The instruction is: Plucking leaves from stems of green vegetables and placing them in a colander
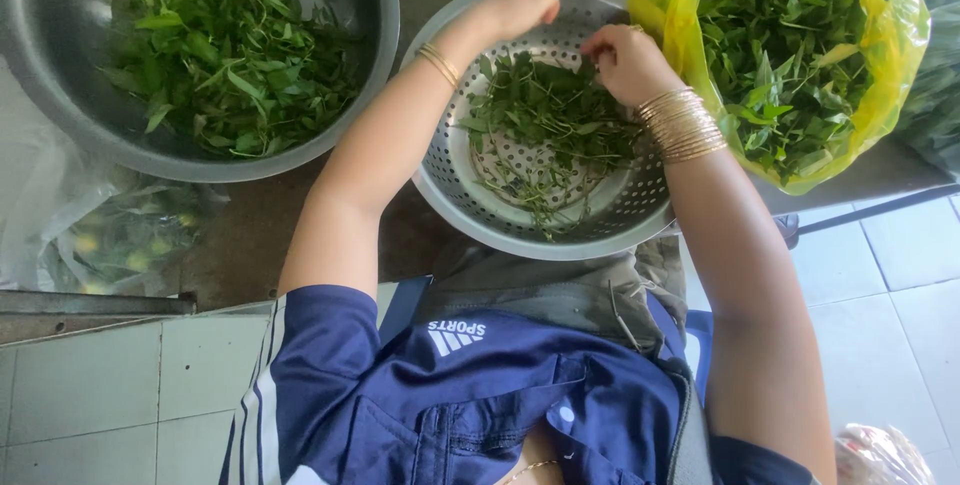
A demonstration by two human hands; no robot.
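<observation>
The head camera looks straight down at the person's two bare arms. In the middle stands a metal colander [600, 215] with many small holes, and a loose pile of green leafy stems [545, 130] lies inside it.

The left hand [520, 5] is at about 12 o'clock of the colander, over its far rim. Its fingers are curled together in a loose fist; whether it pinches a stem, I cannot tell. Thin gold bangles [438, 63] sit on this wrist.

The right hand [625, 60] is at about 1 o'clock of the colander, just beside the left hand. Its fingers are closed together on the top of the green stems and touch them. A thick stack of gold bangles [685, 125] is on the right wrist.

At 10 o'clock from the colander, near it, is a large steel bowl [375, 35] filled with picked green leaves [225, 45]. At 2 o'clock, touching the colander's rim, is an open yellow plastic bag [895, 55] full of the same greens [790, 55]. At 8 o'clock a clear bag [110, 240] lies on the surface. The person wears a dark blue shirt [470, 395].
</observation>
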